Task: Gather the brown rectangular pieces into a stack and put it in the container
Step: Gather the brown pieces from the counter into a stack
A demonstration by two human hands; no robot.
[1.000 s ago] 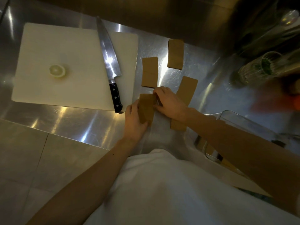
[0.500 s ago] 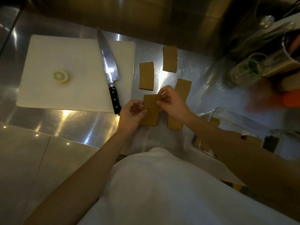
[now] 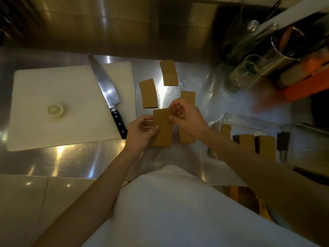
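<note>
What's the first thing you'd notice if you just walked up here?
Probably the two hands, left hand and right hand, holding a brown piece in the middle. Next, the big shiny knife lying on the white cutting board to the left.

Both arms bare, reaching forward from the bottom corners and converging mid-counter. Left hand (image 3: 139, 133) sits palm-down, fingers curled, thumb tip pressed on the left edge of the brown piece (image 3: 162, 128) and fingers tucked under it. Right hand (image 3: 187, 115) comes in from the right with its back facing up, wrist slightly bent, thumb and fingertips pinching the piece's upper right corner. Hands near each other but not touching. Right forearm crosses the frame diagonally; left forearm runs steeper, elbow out of view.
</note>
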